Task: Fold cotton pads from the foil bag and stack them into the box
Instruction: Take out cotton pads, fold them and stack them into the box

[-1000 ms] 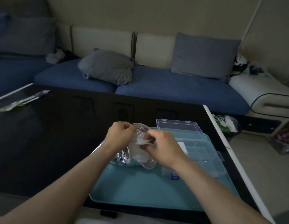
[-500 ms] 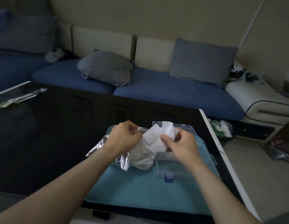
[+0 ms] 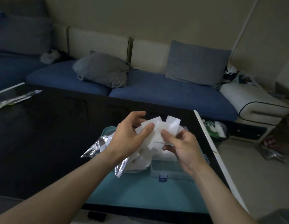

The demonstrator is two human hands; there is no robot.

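left hand (image 3: 129, 136): raised, thumb and fingers (image 3: 139, 114) curled, pinching | right hand (image 3: 183, 147): raised close beside, thumb pinching | forearms bare, converging

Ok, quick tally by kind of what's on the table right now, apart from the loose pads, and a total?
Teal tray: 1
Clear plastic box: 1
Foil bag: 1
Long clear packet at the far left edge: 1
Total: 4
The cotton pads held in both hands overlap too much to count.

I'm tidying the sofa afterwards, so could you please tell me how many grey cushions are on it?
2: one slumped cushion left of centre, one upright cushion against the backrest at right. None seem hidden.
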